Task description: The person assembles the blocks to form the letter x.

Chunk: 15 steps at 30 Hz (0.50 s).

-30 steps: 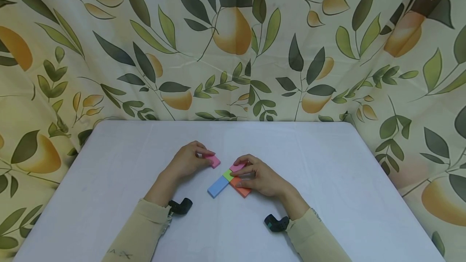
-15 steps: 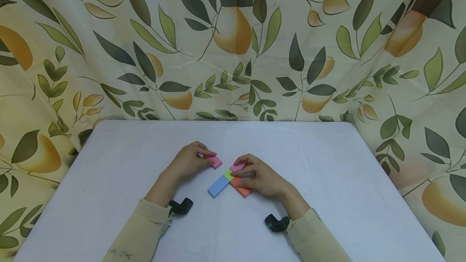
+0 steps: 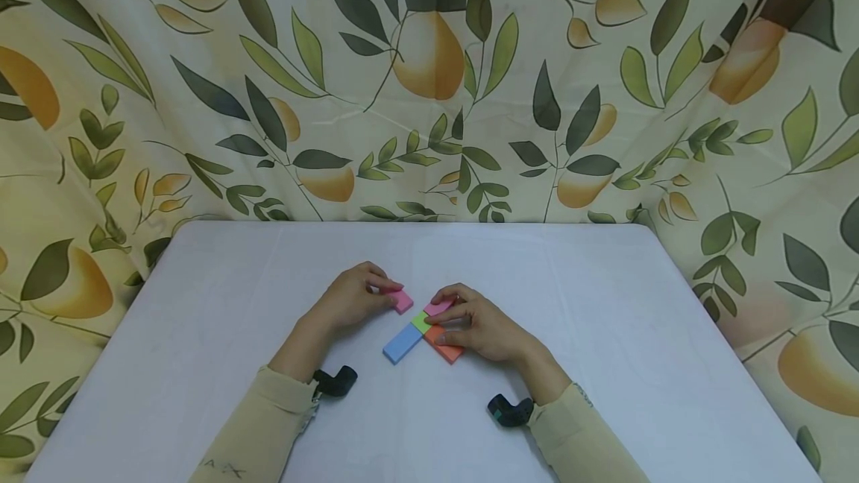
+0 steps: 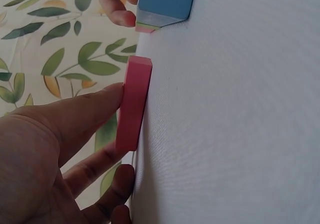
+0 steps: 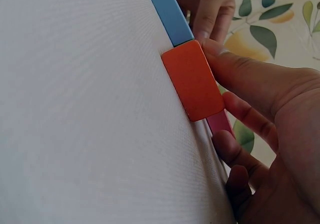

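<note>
My left hand (image 3: 352, 295) pinches a pink block (image 3: 403, 302) between thumb and fingers, low over the white table. In the left wrist view the thumb presses one broad face of this pink block (image 4: 134, 102). Just to its right lies a joined group: a blue block (image 3: 403, 343), a small green block (image 3: 420, 322), a second pink block (image 3: 438, 308) and an orange block (image 3: 448, 352). My right hand (image 3: 493, 330) rests on this group, its fingertips touching the second pink, green and orange blocks. In the right wrist view the thumb lies on the orange block (image 5: 194, 80).
A white cloth covers the table (image 3: 570, 282). Behind it hangs a curtain (image 3: 436, 147) printed with leaves and fruit. Small black cameras sit at the left wrist (image 3: 335, 381) and the right wrist (image 3: 510, 411).
The left hand has slid the pink block a short way right and toward me, closer to the green block. My right hand and the joined blocks have stayed put.
</note>
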Each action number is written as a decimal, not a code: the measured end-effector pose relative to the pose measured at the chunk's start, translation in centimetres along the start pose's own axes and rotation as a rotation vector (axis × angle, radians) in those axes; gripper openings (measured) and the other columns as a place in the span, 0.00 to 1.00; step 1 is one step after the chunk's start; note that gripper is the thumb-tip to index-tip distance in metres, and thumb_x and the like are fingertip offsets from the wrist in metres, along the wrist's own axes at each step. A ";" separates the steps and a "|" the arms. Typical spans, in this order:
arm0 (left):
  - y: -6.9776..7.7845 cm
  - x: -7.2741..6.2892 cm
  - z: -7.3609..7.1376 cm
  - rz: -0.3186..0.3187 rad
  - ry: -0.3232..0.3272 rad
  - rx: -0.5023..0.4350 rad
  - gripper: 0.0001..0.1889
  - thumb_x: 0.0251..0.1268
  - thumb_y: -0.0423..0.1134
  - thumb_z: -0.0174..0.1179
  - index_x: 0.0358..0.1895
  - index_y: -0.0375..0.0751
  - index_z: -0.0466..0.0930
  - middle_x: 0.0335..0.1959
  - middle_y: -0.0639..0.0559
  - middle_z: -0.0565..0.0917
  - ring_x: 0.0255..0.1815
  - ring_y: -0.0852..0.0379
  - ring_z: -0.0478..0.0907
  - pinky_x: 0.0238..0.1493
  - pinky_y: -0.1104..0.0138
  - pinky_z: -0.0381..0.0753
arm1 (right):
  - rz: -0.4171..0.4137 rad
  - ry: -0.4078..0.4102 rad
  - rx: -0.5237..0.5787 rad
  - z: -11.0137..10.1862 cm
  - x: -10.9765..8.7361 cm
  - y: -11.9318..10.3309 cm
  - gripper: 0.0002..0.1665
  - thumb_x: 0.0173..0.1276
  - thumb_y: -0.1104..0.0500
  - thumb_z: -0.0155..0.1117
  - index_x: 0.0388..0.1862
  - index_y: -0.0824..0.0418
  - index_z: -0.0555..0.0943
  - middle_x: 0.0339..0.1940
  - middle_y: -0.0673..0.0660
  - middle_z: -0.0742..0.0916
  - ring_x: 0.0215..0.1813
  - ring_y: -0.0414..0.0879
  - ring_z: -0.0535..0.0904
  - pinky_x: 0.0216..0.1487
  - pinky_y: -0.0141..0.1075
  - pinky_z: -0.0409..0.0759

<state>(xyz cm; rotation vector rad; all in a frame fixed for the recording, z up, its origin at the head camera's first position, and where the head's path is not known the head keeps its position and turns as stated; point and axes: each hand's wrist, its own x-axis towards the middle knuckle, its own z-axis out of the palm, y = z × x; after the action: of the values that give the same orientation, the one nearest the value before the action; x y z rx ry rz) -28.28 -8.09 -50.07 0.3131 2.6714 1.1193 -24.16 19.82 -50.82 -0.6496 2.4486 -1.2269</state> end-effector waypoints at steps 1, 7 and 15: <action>0.0 0.0 0.0 0.001 -0.004 -0.002 0.12 0.64 0.46 0.73 0.49 0.66 0.92 0.52 0.60 0.81 0.52 0.54 0.76 0.50 0.60 0.76 | 0.001 0.000 0.000 0.0 0.0 0.0 0.17 0.66 0.51 0.77 0.53 0.41 0.90 0.69 0.41 0.75 0.78 0.49 0.64 0.76 0.57 0.63; 0.3 -0.1 0.0 -0.005 -0.024 -0.012 0.11 0.64 0.46 0.74 0.48 0.67 0.92 0.51 0.60 0.81 0.53 0.54 0.75 0.50 0.61 0.76 | -0.006 0.002 -0.001 0.0 0.0 0.1 0.17 0.65 0.51 0.77 0.53 0.42 0.90 0.69 0.41 0.75 0.78 0.50 0.64 0.76 0.57 0.63; 0.5 -0.2 0.1 0.019 -0.038 -0.014 0.11 0.64 0.46 0.73 0.49 0.66 0.92 0.50 0.60 0.81 0.51 0.54 0.75 0.49 0.61 0.75 | -0.012 0.005 -0.007 0.0 0.1 0.2 0.17 0.65 0.51 0.77 0.54 0.43 0.90 0.69 0.41 0.75 0.78 0.49 0.64 0.76 0.57 0.63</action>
<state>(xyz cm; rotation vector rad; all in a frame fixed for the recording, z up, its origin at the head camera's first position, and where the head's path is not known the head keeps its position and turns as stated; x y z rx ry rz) -28.02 -7.73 -49.71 0.3548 2.6318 1.1263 -24.27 19.86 -51.01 -0.6648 2.4574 -1.2259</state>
